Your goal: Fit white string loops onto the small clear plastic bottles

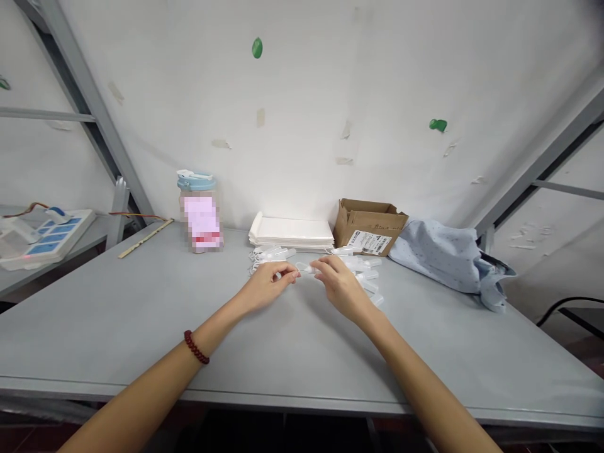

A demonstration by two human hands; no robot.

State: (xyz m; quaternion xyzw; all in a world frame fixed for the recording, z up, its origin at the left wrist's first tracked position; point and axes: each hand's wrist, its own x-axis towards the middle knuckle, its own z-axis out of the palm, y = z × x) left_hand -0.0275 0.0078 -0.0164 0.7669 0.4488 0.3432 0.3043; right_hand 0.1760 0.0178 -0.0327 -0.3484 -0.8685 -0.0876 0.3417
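Note:
My left hand [267, 284], with a dark red bead bracelet on its wrist, is closed in a pinch on a thin white cord [301, 267]. Facing it, my right hand [340, 286] pinches the small white end piece that this cord runs to; my fingers hide most of that piece. Behind my left hand lies a bunch of translucent white plastic pieces [276, 253] with white cord loops. More translucent pieces [369, 275] are scattered beside and behind my right hand, on the grey table [189, 352].
A stack of white sheets or flat bags [295, 233] lies at the back, left of an opened cardboard box [370, 223]. Light blue cloth [438, 255] is heaped right. At back left stand a blue-lidded container [201, 214] and a thin strip [146, 239]. A white device [56, 236] sits further left.

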